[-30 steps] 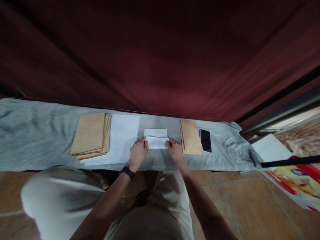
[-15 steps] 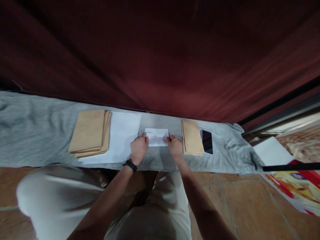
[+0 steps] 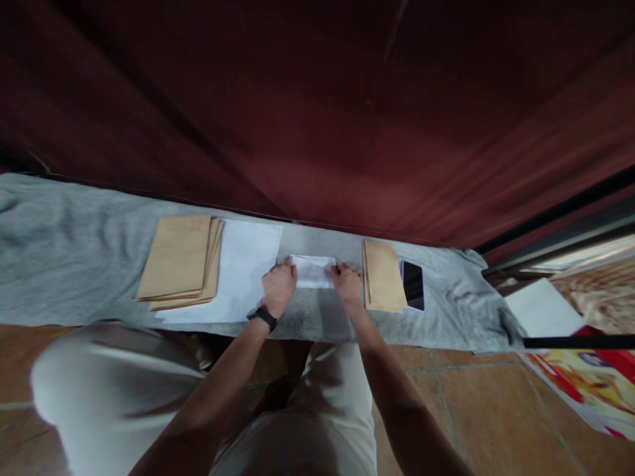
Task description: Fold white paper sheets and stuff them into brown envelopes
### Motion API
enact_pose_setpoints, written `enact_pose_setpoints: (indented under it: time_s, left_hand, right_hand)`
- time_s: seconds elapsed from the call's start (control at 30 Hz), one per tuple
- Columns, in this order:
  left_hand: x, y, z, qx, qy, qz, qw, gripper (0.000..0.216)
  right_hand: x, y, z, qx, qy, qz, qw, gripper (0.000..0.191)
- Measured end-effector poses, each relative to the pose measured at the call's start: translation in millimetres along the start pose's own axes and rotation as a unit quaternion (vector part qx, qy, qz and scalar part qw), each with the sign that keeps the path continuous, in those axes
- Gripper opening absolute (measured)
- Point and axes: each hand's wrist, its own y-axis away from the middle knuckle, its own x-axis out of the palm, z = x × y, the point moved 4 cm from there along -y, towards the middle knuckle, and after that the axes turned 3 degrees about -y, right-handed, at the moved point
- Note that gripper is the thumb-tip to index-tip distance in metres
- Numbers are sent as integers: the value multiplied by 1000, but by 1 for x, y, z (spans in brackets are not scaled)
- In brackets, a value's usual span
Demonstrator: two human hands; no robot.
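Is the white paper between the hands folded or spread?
Folded: the white paper is a narrow band, smaller than the spread sheet beside it.

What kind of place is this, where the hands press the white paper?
Probably a home floor workspace: a grey cloth beside terracotta floor tiles, a dark red curtain behind it, brown envelopes stacked on it.

Backed by a dark red curtain (image 3: 317,112), dimly lit. Grey cloth (image 3: 74,264) spread across the table. Terracotta tiled floor (image 3: 471,403) below. Dark frame (image 3: 560,210) at right, daylight just beyond.
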Motion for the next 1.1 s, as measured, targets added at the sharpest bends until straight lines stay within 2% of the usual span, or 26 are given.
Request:
enact_pose_setpoints:
  time_s: [0.37, 1.1]
  left_hand:
    - [5, -7, -1, -21, -2, 11, 1000, 43]
    - [4, -5, -1, -21, -2, -8, 1000, 42]
  right_hand:
    - [8, -6, 3, -23, 12, -54, 998, 37]
    - [5, 6, 2, -37, 8, -50, 998, 32]
